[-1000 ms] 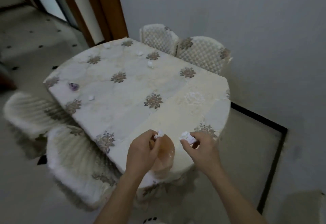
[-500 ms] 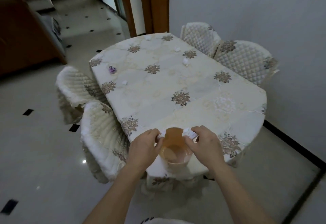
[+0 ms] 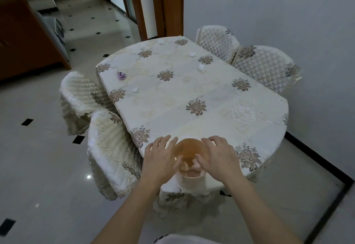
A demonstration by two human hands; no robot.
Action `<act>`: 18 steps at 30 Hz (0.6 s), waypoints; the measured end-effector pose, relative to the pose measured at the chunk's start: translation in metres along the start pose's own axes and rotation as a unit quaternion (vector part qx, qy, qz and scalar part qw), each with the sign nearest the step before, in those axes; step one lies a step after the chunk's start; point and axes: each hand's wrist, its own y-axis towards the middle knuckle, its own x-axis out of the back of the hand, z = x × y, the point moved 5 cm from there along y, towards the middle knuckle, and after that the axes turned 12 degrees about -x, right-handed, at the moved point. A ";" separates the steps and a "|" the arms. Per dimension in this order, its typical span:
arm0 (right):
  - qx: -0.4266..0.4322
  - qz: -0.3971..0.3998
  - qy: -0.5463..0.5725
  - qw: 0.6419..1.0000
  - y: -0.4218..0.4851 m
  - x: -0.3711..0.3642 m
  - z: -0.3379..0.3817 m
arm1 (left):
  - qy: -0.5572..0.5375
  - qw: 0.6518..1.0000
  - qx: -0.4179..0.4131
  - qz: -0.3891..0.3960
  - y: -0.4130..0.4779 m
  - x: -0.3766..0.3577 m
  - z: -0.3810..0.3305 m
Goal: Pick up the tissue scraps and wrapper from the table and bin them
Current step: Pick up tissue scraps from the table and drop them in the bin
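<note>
- Since before: our left hand (image 3: 160, 160) and right hand (image 3: 218, 158) now spread empty over the bin (image 3: 192, 159); scraps (image 3: 187, 167) lie inside.
- Wrapper (image 3: 122, 75) on the floral table (image 3: 192, 90); tiled floor (image 3: 38, 147).

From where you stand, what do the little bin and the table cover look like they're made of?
The bin looks like thin translucent plastic, since light glows amber through its wall. The table cover seems woven or embroidered cream fabric with raised floral motifs, draping at the edge; possibly vinyl lace.
</note>
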 end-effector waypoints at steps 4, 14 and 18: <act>0.013 -0.022 0.023 0.999 0.000 0.009 0.005 | 0.017 0.999 -0.007 -0.041 0.006 0.011 -0.003; 0.063 -0.070 0.019 0.995 0.017 0.045 0.033 | 0.032 0.996 0.007 -0.087 0.015 0.051 0.008; 0.095 -0.073 0.023 0.993 0.020 0.047 0.050 | 0.040 0.993 0.033 -0.107 0.003 0.066 0.019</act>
